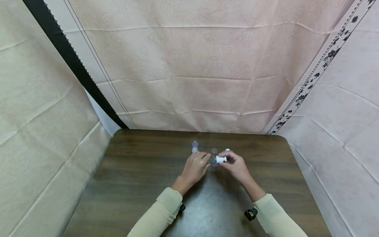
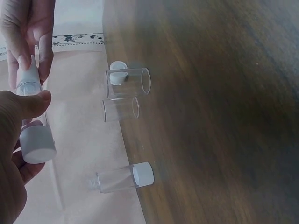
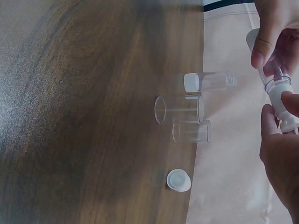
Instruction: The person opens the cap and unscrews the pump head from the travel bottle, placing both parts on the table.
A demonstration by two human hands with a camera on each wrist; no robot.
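Note:
My left hand [image 1: 195, 167] grips a clear pump bottle [image 2: 38, 144] with a white base, its thumb along the side. At the bottle's neck, my right hand [image 1: 238, 167] pinches the white pump top [image 3: 280, 99] between thumb and fingers. The bottle is held tilted over the table, pump end toward the right hand. In the left wrist view, a second clear bottle [image 2: 114, 179] with a white base and bare threaded neck stands on the table. Two clear cylindrical covers [image 2: 122, 108] stand near it.
Beyond the covers, toward the right, a small white pump top [image 3: 178, 180] stands on the brown wooden table [image 1: 142, 171]. Pale cloth [image 1: 189, 65] hangs behind the table and along both sides. Dark wrist cameras [image 1: 251, 214] sit near both sleeves.

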